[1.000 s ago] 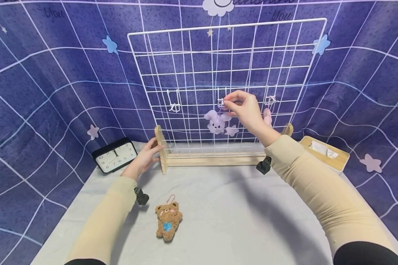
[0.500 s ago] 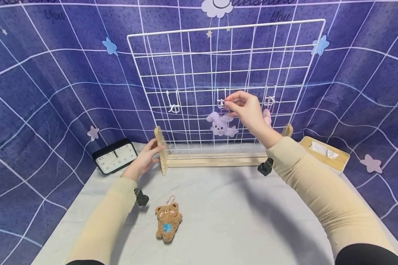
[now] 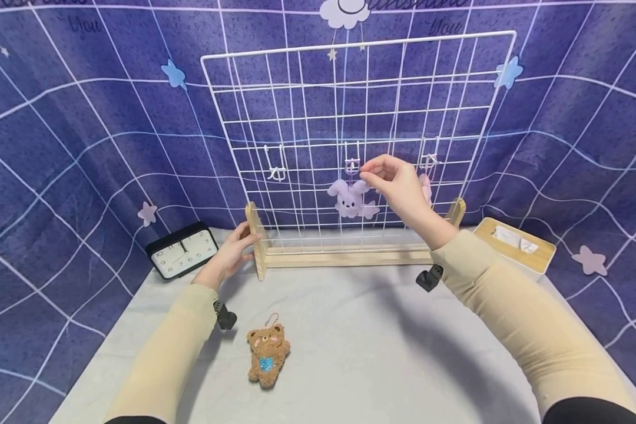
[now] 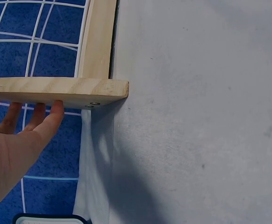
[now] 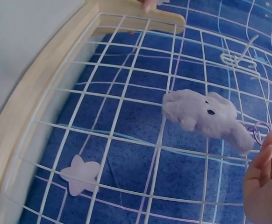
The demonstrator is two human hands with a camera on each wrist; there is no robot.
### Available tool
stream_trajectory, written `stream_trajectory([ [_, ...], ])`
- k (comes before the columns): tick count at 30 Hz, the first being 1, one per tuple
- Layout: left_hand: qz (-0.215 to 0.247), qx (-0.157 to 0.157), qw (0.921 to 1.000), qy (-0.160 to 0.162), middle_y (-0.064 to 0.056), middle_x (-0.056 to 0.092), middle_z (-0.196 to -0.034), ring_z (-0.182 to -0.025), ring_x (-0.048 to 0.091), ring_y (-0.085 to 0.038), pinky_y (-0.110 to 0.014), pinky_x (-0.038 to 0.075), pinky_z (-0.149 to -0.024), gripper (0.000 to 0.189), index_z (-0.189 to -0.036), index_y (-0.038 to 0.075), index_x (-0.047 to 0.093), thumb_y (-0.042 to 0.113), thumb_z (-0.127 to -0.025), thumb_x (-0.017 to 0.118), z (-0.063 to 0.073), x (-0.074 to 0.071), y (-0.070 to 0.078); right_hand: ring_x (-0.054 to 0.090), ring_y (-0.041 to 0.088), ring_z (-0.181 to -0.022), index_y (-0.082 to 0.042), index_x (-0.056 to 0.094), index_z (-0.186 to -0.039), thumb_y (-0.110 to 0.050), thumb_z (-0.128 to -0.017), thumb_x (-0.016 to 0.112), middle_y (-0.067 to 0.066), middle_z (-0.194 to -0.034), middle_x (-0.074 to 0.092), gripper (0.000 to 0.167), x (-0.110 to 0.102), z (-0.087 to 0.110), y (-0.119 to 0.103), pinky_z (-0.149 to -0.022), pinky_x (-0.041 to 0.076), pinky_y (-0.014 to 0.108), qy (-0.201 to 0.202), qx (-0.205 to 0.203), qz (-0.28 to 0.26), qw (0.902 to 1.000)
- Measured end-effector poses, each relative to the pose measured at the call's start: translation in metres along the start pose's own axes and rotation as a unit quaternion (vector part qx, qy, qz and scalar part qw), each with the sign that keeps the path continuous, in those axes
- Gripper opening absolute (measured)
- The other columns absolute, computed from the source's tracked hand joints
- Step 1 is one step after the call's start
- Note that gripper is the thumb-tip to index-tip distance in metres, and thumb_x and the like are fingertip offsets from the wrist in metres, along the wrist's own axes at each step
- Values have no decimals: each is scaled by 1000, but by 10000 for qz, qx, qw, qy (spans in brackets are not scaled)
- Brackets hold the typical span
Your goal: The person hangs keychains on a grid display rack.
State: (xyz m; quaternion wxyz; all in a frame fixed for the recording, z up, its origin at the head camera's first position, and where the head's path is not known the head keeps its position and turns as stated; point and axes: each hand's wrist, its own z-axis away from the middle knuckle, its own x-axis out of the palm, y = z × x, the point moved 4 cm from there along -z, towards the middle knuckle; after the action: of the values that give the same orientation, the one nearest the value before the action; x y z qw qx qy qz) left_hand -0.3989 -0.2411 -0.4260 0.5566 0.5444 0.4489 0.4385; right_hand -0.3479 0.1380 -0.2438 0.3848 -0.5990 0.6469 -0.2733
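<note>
A lilac plush bunny keychain [image 3: 349, 199] hangs by its purple ring [image 3: 352, 166] on the middle white hook of the wire grid [image 3: 318, 120]. My right hand [image 3: 400, 185] is just right of the ring, thumb and index tips close together, seemingly apart from it. In the right wrist view the bunny [image 5: 206, 114] dangles before the grid, my fingertips [image 5: 269, 151] beside its ring. My left hand [image 3: 234, 250] rests its fingertips against the outer side of the wooden end post [image 4: 56, 87]. On the table lies a brown plush bear keychain [image 3: 267, 356] with a pink loop.
A pink plush keychain [image 3: 426, 189] hangs on the right hook, partly behind my right hand. The left hook [image 3: 277, 172] bears nothing. A black-framed clock [image 3: 182, 253] stands at the left, and a wood-lidded tissue box [image 3: 516, 242] at the right. Patterned blue cloth [image 3: 111, 176] surrounds the table.
My right hand has drawn slightly right and down from the ring. The bunny swung a little and hangs from the middle hook. My left hand stays at the post.
</note>
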Motion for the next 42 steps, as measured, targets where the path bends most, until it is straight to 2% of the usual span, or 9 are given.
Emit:
stream_trajectory([
  [5, 7, 43, 10000, -6, -15, 16, -168, -150, 20, -35, -66, 24, -115, 66, -163, 9, 17, 12, -107, 51, -2, -2, -1, 64, 12, -73, 3, 70, -103, -3, -94, 73, 6, -88, 73, 12, 8, 12, 4, -68, 53, 23, -304, -59, -56, 9995],
  [11, 155, 23, 9998, -92, -17, 12, -168, -151, 16, -37, -68, 21, -115, 68, -163, 6, 14, 9, -106, 51, 6, 2, 9, 66, 17, -78, 5, 70, -104, -2, -93, 73, 15, -93, 72, 14, 29, 28, 9, -74, 57, 28, -755, 109, -67, 9971],
  [19, 147, -93, 9998, -114, -19, 12, -168, -151, 16, -37, -67, 20, -116, 70, -163, 5, 13, 9, -105, 53, 13, 5, 17, 67, 20, -82, 2, 71, -106, -1, -92, 73, 10, -92, 73, 14, 70, 47, 20, -79, 55, 32, -1551, 176, 242, 9874],
  [29, 180, -70, 9998, -110, -19, 12, -168, -151, 16, -38, -67, 21, -116, 69, -162, 3, 14, 9, -105, 53, 12, 5, 17, 66, 24, -82, 0, 71, -106, -1, -93, 70, 6, -90, 71, 13, 110, 63, 36, -75, 54, 34, -2024, 192, 164, 9790],
  [34, 152, -90, 9998, -97, -19, 13, -168, -151, 18, -38, -66, 23, -116, 68, -162, 3, 15, 9, -105, 53, 12, 5, 17, 65, 20, -83, 1, 71, -105, -2, -93, 71, 4, -89, 70, 13, 128, 70, 47, -81, 55, 41, -2248, 175, 175, 9741],
  [42, 148, -96, 9998, -106, -20, 14, -167, -151, 17, -39, -67, 22, -116, 67, -162, 3, 15, 9, -106, 52, 14, 7, 19, 64, 16, -84, -1, 72, -104, -3, -93, 72, 5, -91, 70, 12, 151, 80, 67, -85, 56, 40, -2421, 372, 354, 9689],
])
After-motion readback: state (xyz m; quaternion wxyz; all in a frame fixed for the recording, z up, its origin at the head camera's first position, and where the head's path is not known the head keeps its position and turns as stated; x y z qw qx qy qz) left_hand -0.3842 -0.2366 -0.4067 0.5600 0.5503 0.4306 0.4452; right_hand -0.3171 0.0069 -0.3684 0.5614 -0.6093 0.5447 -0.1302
